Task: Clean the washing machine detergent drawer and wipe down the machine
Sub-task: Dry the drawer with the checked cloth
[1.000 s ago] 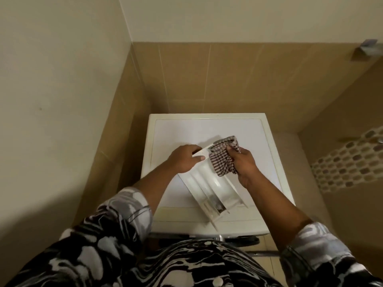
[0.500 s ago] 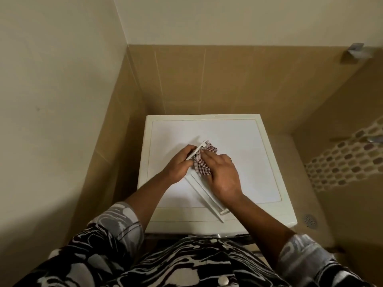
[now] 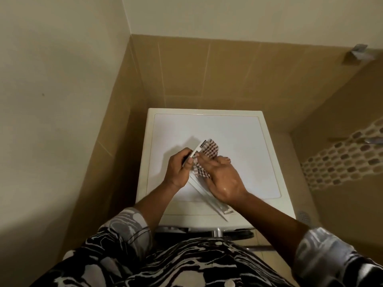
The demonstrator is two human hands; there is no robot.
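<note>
With the left hand (image 3: 179,169), gripped the far end of the detergent drawer (image 3: 219,208), fingers and thumb curled round its white edge. Laid the right hand (image 3: 222,179) over the checked cloth (image 3: 209,151) and pressed it against the drawer with fingers nearly straight; could not tell where the thumb sat, hidden beneath the palm. Had the drawer lying slantwise on the flat top of the washing machine (image 3: 238,137), far end near the middle, near end reaching the front edge, possibly tipped onto its side, though blur left that unsure. Had the cloth bunched out past the fingertips at the drawer's far end. Stood close against the machine's front in a patterned shirt (image 3: 186,264), sleeves ending partway up the forearms. Faced tan wall tiles (image 3: 207,69) behind the machine, with a mosaic strip (image 3: 342,160) on the right wall and a floor drain (image 3: 303,216) just beside the machine's right side.
</note>
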